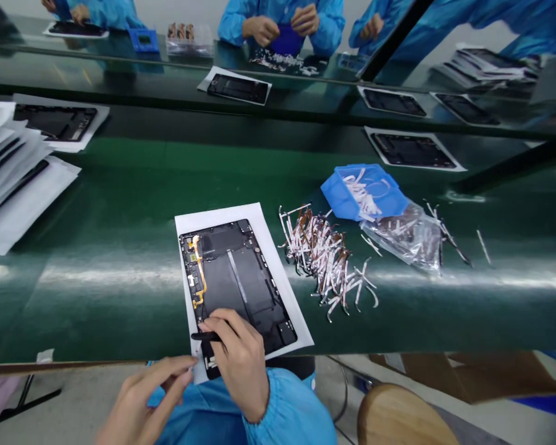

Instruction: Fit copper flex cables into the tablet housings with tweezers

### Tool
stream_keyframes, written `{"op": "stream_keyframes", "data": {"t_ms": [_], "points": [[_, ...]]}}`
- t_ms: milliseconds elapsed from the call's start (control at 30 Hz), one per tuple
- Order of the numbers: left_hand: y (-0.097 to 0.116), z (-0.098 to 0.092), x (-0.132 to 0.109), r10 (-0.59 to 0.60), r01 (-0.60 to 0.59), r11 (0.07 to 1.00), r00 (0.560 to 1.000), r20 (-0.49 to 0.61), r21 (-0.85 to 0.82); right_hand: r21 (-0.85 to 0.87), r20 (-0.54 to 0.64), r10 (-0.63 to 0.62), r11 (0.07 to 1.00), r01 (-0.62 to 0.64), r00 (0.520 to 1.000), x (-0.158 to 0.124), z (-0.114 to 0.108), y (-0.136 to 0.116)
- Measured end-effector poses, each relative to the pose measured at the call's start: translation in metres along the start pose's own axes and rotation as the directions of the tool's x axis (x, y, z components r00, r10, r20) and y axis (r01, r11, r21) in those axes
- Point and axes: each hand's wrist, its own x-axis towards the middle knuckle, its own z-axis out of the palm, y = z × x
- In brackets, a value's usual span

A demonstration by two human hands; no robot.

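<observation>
A black tablet housing point(234, 278) lies on a white sheet point(278, 296) at the table's near edge, with an orange flex cable point(200, 272) along its left side. My right hand point(241, 358) rests over the housing's lower left corner. Its fingers are closed on a slim black tool point(206, 337), whose working end is hidden. Just left of that corner, my left hand point(151, 392) pinches thumb and forefinger together; a tiny pale bit shows by the fingertips, too small to name. A tangled heap of white and brown strips point(322, 253) is right of the sheet.
A blue bin point(343, 194) of strips and a clear plastic bag point(410, 238) sit behind the heap. Wrapped housings are stacked point(13, 167) at left. More housings point(412, 150) lie on the line. Co-workers' hands point(282, 28) are across the table; a wooden stool point(403, 417) stands below.
</observation>
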Motion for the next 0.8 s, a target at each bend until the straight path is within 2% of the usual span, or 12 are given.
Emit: {"op": "stream_keyframes", "data": {"t_ms": [100,167,233,333,433,600,667,800], "points": [[0.011,0.005,0.004,-0.133,0.118,0.974,0.989,-0.069,-0.191,0.263,-0.093,0.012,0.965,0.013,0.996,-0.003,-0.01,-0.007],[0.017,0.006,0.01,-0.163,0.147,0.948,0.986,-0.034,-0.282,0.463,-0.053,0.091,0.885,-0.056,0.994,-0.002,-0.023,-0.012],[0.02,0.007,0.017,-0.157,0.162,0.926,0.987,0.042,-0.341,0.552,0.03,0.174,0.818,-0.162,0.984,-0.001,-0.035,-0.015],[0.021,0.008,0.026,-0.123,0.151,0.906,0.988,0.096,-0.394,0.493,0.171,0.223,0.824,-0.279,0.96,0.002,-0.043,-0.011],[0.025,0.012,0.029,-0.112,0.132,0.906,0.991,0.073,-0.402,0.382,0.246,0.195,0.881,-0.28,0.949,0.003,-0.04,-0.004],[0.042,0.021,0.023,-0.167,0.124,0.922,0.982,-0.086,-0.368,0.338,0.108,0.059,0.937,-0.093,0.992,-0.002,-0.03,0.0],[0.044,0.021,0.022,-0.142,0.098,0.945,0.983,-0.118,-0.313,0.362,0.044,0.021,0.931,-0.036,0.999,-0.004,-0.027,-0.002],[0.032,0.009,0.023,0.092,-0.096,0.993,0.993,-0.07,-0.066,0.386,0.008,0.043,0.921,-0.043,0.999,-0.003,-0.024,-0.005]]}}
